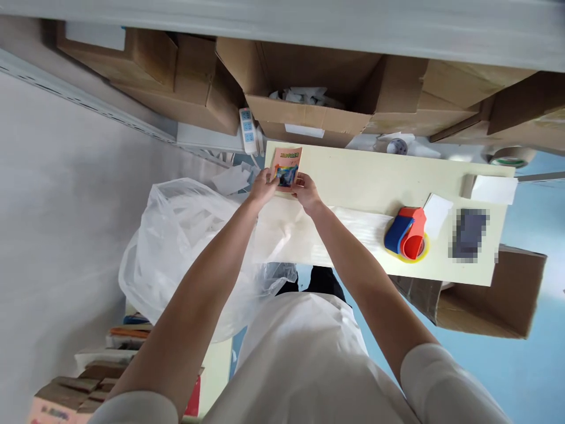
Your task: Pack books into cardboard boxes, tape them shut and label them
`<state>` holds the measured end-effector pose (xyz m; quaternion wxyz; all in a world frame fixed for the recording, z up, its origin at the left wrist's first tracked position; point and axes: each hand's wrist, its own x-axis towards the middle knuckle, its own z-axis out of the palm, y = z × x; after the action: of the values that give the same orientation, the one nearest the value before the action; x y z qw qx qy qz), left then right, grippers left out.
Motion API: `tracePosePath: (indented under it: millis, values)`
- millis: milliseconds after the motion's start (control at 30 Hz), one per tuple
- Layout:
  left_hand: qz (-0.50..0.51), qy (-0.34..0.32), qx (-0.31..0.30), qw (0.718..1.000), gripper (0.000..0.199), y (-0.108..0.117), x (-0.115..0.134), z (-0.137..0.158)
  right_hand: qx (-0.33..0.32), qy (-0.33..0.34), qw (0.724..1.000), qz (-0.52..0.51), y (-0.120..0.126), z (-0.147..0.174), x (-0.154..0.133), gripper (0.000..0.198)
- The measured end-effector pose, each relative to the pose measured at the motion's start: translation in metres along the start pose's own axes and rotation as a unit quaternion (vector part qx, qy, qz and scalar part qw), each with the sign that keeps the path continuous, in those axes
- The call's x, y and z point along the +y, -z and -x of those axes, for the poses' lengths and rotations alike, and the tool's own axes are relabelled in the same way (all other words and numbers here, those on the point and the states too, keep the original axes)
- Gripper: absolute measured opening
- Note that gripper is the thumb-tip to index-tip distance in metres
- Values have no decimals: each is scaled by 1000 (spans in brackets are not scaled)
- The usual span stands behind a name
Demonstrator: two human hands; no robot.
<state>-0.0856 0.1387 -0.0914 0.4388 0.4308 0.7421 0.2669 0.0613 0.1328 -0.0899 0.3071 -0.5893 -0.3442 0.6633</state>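
Note:
Both my hands hold a small pink booklet (pixel 289 160) with green lettering and a bluish picture on its front. My left hand (pixel 263 187) grips its lower left side, thumb on the front. At the lower right edge, my right hand (pixel 306 191) has its fingers closed on it. It is held over the back left part of the cream table (pixel 353 171). Closer to my body, a translucent plastic sheet (pixel 309 229) lies across the table. Left of the table is a large clear plastic bag (pixel 176 218) with whitish contents, partly hidden by my left arm.
A red and blue tape dispenser (pixel 408 234), white cards (pixel 436 213), a white box (pixel 492 188) and a blurred-out dark object (pixel 470 234) lie at right. Cardboard boxes (pixel 309 115) line the back beside a power strip (pixel 248 132). An open carton (pixel 489 294) stands lower right.

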Motion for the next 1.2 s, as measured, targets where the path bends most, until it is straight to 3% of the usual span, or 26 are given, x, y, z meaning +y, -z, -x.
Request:
tracePosePath:
  millis: [100,267,400,567,700,867,1033,1200]
  values:
    - [59,15,1,998,41,4,14,12,51,41,998,-6,12,13,-13,45]
    - [74,-99,-36,992,35,-12,41,71,76,137,985,75,73,73,-18,49]
    - [29,-95,-97,990,35,-55,39,135,124,143,965,183,129,145,12,40]
    - [-18,-88,-169,981,35,-115,17,188,183,59,950,245,172,198,72,38]
    - [-48,-85,-186,978,37,-148,2,199,215,43,930,294,190,205,103,40]
    - [-104,-90,-187,973,41,-173,-10,196,221,41,908,355,200,200,124,35]
    - [-169,-132,-171,962,59,-179,-12,214,236,74,902,354,201,196,142,38]
    - [-257,-215,-213,918,69,-178,-10,230,261,116,889,359,195,206,152,48]
